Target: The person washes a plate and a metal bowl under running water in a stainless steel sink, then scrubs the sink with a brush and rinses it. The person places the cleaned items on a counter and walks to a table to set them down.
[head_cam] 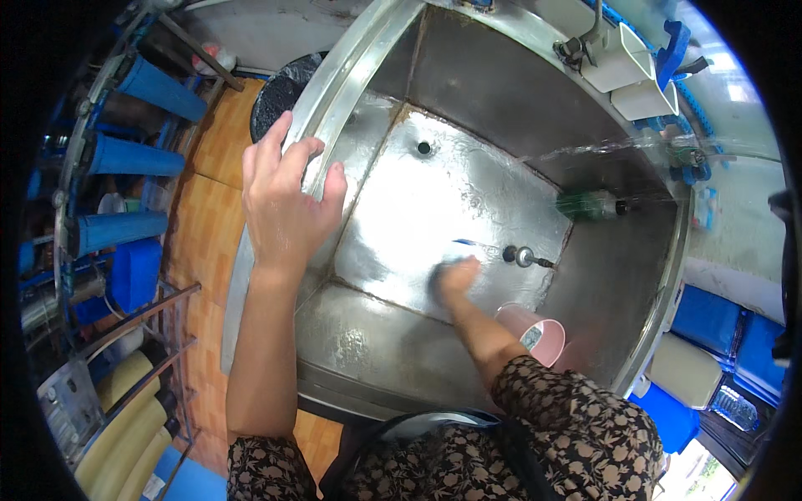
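Note:
Before me is a deep stainless steel sink (495, 87) with wet walls and floor. My left hand (291, 188) lies on its left rim, fingers spread. Low inside the basin is my right hand (458, 278), blurred by motion. A dark shape shows beside it and a small blue-edged thing (463, 242) just beyond it; whether the hand holds either is unclear. A metal fitting with a round end (524, 256) sits on the basin floor to its right. Near my right forearm stands a pink plastic cup (551, 338). A green bottle (592, 205) lies along the right side.
A jet of water (589, 148) crosses from the tap (689, 156) into the basin. The floor has a round drain hole (424, 148). A black tub (282, 94) stands beyond the left rim. Racks with blue cylinders (141, 154) line the left; white holders (626, 62) hang at upper right.

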### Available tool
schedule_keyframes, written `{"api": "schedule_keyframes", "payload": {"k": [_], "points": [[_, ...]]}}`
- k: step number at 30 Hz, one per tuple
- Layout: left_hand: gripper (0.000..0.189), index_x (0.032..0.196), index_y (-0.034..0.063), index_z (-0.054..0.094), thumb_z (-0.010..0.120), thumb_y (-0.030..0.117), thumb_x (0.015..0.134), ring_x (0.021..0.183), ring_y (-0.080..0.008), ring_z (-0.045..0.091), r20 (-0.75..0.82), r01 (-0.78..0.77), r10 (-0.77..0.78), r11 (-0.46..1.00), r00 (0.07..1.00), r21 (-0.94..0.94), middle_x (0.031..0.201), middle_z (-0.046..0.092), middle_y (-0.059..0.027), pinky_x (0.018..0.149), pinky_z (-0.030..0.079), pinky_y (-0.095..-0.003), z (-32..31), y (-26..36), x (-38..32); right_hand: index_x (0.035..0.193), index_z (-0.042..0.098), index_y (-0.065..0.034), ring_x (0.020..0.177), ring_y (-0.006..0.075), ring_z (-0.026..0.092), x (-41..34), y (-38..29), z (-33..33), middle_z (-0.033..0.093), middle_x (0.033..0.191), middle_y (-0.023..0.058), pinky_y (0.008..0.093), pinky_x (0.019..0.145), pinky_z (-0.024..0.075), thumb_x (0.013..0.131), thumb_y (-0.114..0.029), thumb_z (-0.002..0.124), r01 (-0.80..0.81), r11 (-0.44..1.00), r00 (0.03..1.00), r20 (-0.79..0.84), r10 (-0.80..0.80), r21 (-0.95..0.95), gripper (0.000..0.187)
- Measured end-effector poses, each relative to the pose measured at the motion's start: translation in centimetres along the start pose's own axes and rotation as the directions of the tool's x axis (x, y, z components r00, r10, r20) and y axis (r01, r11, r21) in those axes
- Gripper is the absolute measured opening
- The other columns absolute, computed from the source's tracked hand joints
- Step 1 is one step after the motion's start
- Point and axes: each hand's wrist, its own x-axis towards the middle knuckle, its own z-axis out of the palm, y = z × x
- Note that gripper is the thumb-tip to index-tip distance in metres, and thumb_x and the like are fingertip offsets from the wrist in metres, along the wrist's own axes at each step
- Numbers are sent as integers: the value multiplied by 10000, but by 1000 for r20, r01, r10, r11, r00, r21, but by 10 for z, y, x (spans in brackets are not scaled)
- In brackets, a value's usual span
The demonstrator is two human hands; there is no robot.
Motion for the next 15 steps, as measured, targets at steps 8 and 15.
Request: {"api": "schedule_keyframes", "payload": {"k": [8,15], "points": [[251,876,54,649,708,127,644,970,-340,553,22,25,-23,996,999,-86,1222,549,-206,838,443,-382,-3,-1,3,987,534,41,935,383,548,150,-32,33,572,999,254,455,872,422,774,-200,590,239,971,958,156,-241,29,327],[359,883,32,659,727,162,555,897,-313,551,76,58,-47,988,996,-145,1200,546,-235,761,455,-363,-13,3,12,1152,440,62,974,286,625,282,108,11,606,1093,173,394,833,493,802,-290,642,-499,822,827,134,546,-273,536]]}}
